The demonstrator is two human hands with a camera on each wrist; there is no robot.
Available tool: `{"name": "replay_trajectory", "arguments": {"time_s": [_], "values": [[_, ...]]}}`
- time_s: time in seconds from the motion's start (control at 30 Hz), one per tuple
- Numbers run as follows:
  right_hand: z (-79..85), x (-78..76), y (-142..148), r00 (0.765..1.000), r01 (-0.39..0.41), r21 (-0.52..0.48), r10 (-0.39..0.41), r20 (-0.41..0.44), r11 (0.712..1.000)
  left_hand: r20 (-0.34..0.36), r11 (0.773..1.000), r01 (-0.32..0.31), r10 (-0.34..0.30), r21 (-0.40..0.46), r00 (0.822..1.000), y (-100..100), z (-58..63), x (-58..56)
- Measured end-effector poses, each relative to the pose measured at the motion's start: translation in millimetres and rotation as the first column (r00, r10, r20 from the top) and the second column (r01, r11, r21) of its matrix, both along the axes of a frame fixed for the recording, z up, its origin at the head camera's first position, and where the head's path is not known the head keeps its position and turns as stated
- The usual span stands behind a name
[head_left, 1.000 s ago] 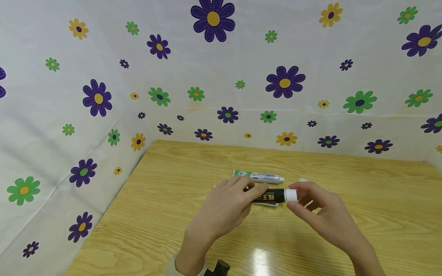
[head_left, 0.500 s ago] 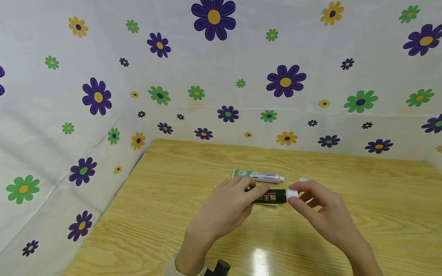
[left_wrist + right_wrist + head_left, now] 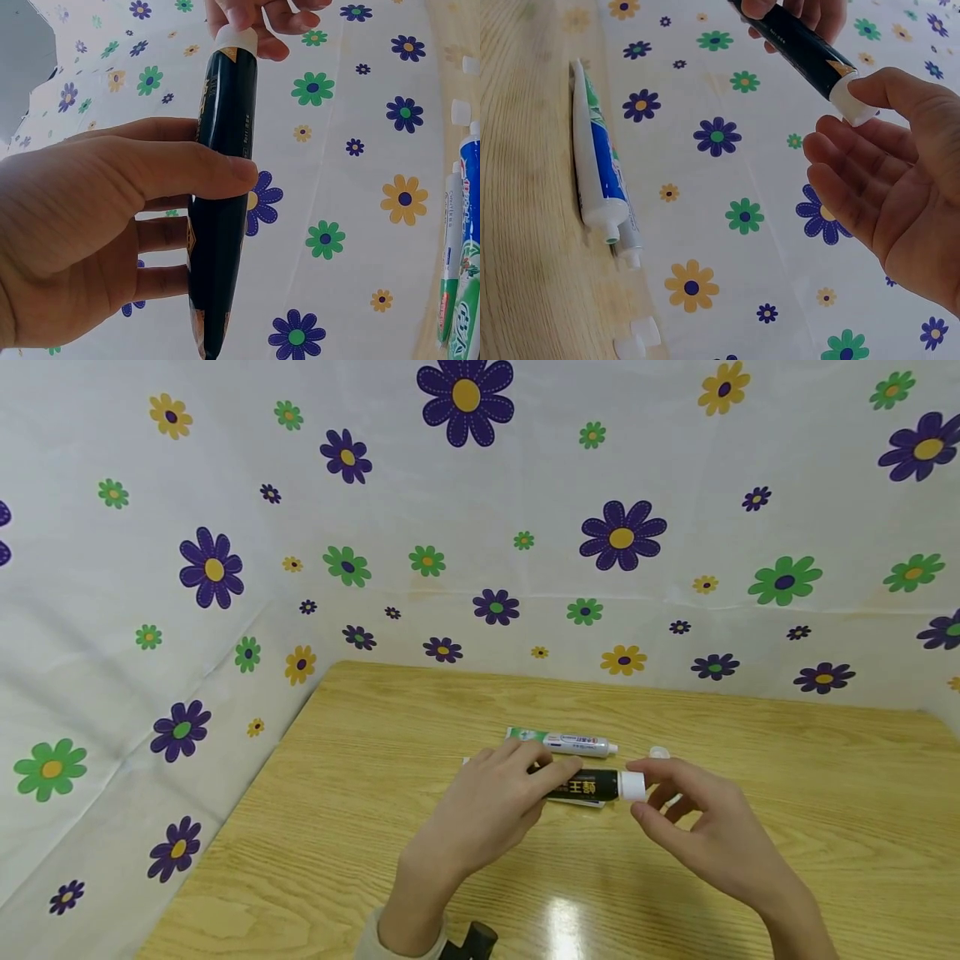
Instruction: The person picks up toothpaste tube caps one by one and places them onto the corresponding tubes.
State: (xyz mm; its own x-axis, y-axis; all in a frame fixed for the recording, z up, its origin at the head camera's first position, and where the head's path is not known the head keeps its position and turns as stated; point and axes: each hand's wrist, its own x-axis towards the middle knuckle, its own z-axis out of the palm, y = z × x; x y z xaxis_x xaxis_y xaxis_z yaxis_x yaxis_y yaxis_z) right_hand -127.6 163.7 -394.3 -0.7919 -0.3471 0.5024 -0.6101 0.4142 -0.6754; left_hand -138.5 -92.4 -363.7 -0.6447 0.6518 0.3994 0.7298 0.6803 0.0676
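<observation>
Behind the held tube [image 3: 592, 785], another tube [image 3: 577, 744] lies left of a cap [image 3: 659, 752].

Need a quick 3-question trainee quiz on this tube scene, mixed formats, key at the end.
1. Which hand holds the black tube?
2. True or false: the right hand is at that tube's white cap.
3. How many tubes lie on the table with bare nozzles? A) none B) one C) two

Key: 1. The left hand. 2. True. 3. C.
</observation>
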Motion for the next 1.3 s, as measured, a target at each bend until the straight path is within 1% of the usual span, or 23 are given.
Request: {"name": "replay_trajectory", "arguments": {"time_s": [0.2,0.33,0.57,0.73,0.93,1.07,1.2,1.3], "values": [[-0.3,0.2,0.9,1.000,0.008,0.008,-0.008,0.016,1.000,0.005,1.000,-0.008,0.008,-0.010,1.000,-0.2,1.6,1.0],[-0.5,-0.4,0.4,1.000,0.019,-0.012,-0.019,0.004,1.000,0.009,1.000,-0.013,0.013,-0.022,1.000,0.1,2.5,1.0],[0.0,-0.4,-1.2,0.999,0.041,-0.034,-0.041,-0.012,0.999,0.000,0.997,-0.021,0.022,-0.069,1.000,2.2,3.6,1.6],[-0.9,-1.0,-4.2,0.999,0.045,-0.044,-0.046,-0.023,0.998,-0.005,0.997,-0.032,0.032,-0.068,0.999,2.6,4.2,2.1],[-1.3,-0.5,-4.8,0.999,0.039,-0.039,-0.040,-0.015,0.998,-0.002,0.997,-0.040,0.040,-0.073,0.999,1.8,4.2,1.3],[-1.6,-0.6,-4.4,1.000,0.030,-0.026,-0.030,-0.001,0.999,-0.016,0.996,-0.038,0.037,-0.076,0.999,1.3,3.6,0.8],[-1.5,-0.6,-4.9,0.999,0.038,-0.011,-0.038,0.010,0.999,-0.032,0.996,-0.037,0.034,-0.080,0.999,1.0,3.2,0.2],[-1.2,-0.5,-5.3,0.999,0.047,-0.006,-0.047,0.015,0.999,-0.031,0.996,-0.037,0.035,-0.084,0.999,1.0,2.9,0.0]]}}
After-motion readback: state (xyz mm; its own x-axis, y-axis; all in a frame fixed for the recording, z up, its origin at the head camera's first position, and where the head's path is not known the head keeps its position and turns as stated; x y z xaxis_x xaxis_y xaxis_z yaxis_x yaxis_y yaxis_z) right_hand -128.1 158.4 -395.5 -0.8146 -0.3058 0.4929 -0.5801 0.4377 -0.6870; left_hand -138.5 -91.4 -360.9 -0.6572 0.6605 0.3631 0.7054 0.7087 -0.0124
